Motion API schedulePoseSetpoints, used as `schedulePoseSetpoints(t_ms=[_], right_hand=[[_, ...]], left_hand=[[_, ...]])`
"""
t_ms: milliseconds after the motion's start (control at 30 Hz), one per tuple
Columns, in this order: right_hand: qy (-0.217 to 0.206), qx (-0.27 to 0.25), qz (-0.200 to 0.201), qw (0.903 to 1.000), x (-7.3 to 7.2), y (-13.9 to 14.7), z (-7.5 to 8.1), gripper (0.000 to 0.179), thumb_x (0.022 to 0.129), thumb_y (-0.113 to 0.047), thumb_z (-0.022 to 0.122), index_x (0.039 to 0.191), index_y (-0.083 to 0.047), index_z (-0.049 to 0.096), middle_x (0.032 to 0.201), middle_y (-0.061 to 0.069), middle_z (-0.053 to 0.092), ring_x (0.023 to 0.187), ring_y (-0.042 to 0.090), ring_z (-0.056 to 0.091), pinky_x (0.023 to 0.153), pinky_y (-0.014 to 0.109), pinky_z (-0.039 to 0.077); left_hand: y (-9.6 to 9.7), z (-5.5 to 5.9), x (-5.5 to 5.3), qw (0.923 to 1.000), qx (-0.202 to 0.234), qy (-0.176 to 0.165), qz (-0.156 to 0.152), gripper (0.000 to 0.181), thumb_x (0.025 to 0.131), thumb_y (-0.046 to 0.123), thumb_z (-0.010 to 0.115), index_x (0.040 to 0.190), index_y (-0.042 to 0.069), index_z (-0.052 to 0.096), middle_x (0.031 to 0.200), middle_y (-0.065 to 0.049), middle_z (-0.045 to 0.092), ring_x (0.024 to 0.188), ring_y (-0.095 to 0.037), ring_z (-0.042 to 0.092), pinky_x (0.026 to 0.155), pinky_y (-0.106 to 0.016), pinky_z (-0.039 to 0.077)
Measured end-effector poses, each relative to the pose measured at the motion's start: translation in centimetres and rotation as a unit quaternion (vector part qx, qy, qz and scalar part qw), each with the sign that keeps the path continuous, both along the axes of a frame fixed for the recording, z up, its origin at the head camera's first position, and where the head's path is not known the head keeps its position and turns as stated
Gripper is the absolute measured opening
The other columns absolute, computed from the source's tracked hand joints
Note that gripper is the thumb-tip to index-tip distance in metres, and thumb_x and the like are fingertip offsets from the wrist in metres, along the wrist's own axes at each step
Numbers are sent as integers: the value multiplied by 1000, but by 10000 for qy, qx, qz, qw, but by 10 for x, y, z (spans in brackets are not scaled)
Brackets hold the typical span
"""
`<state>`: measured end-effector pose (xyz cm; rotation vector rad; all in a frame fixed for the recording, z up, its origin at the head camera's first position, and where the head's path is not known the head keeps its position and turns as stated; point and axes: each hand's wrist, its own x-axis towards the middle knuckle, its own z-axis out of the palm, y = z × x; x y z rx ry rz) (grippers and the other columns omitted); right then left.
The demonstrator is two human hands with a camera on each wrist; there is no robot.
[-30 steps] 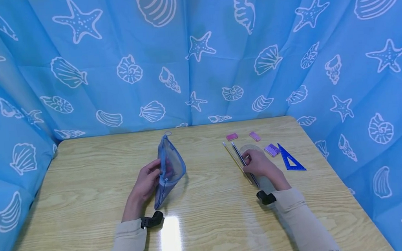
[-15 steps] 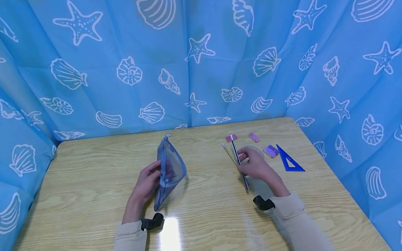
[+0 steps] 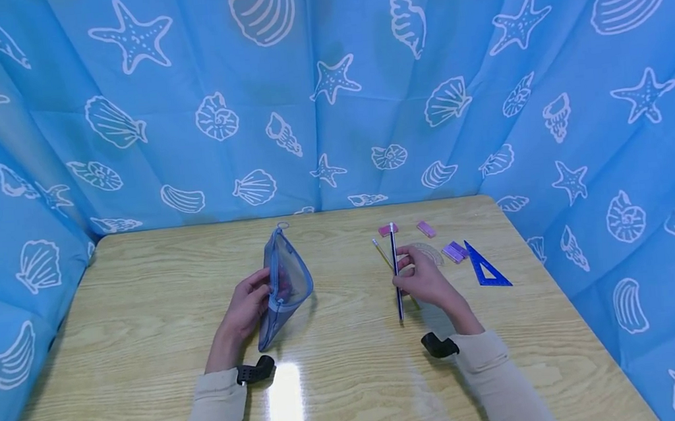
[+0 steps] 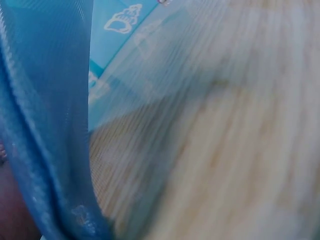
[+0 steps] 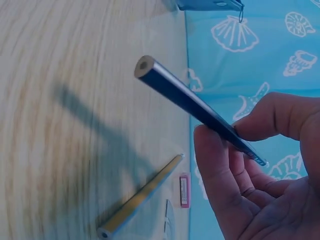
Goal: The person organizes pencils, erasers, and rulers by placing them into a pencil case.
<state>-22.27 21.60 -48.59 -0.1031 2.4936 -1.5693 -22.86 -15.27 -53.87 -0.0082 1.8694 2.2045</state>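
My left hand [image 3: 248, 307] grips the near side of a blue mesh zip pencil case [image 3: 286, 277], whose mouth gapes to the right. Blue mesh and the zip edge fill the left of the left wrist view. Between thumb and fingers, my right hand [image 3: 423, 276] pinches a dark blue pencil [image 5: 185, 100] lifted off the table. Its unsharpened end faces the right wrist camera. Below it a yellow pencil [image 5: 142, 197] lies on the wood, partly covered by the right hand in the head view. A clear protractor [image 3: 430, 251] lies just beyond that hand.
Two pink erasers, one left [image 3: 388, 230] and one right [image 3: 426, 229], lie toward the back of the table [image 3: 172, 296]. A purple eraser-like block [image 3: 455, 252] and a blue set square [image 3: 487, 268] are farther right. A blue shell-print curtain [image 3: 329, 105] hangs behind.
The dark blue pencil has come up off the table and moved left in my right hand, turning more upright in the head view. My left hand and the pencil case have stayed put.
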Motion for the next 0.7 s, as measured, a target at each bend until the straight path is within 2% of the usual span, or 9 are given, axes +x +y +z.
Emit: schedulePoseSetpoints(t_ms=[133, 267, 500, 700], right_hand=[[19, -45, -49, 10000, -1, -1, -3, 52, 92, 5, 58, 141, 9, 41, 104, 16, 55, 75, 16, 60, 66, 37, 64], [46, -193, -19, 9998, -3, -2, -4, 48, 95, 3, 56, 141, 10, 41, 103, 15, 54, 75, 16, 61, 69, 42, 64], [-15, -552, 163, 9983, -5, -2, -7, 53, 97, 2, 53, 146, 8, 35, 108, 18, 55, 81, 15, 62, 76, 41, 64], [14, -673, 216, 9975, -3, -5, -7, 56, 97, 5, 51, 149, 8, 31, 113, 22, 52, 83, 14, 62, 79, 43, 64]], left_hand=[[0, 1, 0, 10000, 52, 1, 2, 51, 99, -6, 40, 150, -5, 42, 122, -2, 65, 102, -8, 65, 86, -21, 57], [0, 1, -1, 10000, 24, 4, -19, 52, 99, -6, 40, 151, -5, 41, 125, -5, 64, 103, -7, 64, 86, -21, 56], [1, 0, -2, 9999, -143, 33, -91, 51, 100, -4, 40, 151, -1, 43, 138, -17, 56, 108, -12, 63, 89, -23, 56], [1, -1, -2, 9998, -184, 56, -101, 51, 100, -3, 39, 151, -1, 44, 136, -16, 58, 106, -12, 64, 88, -24, 57]])
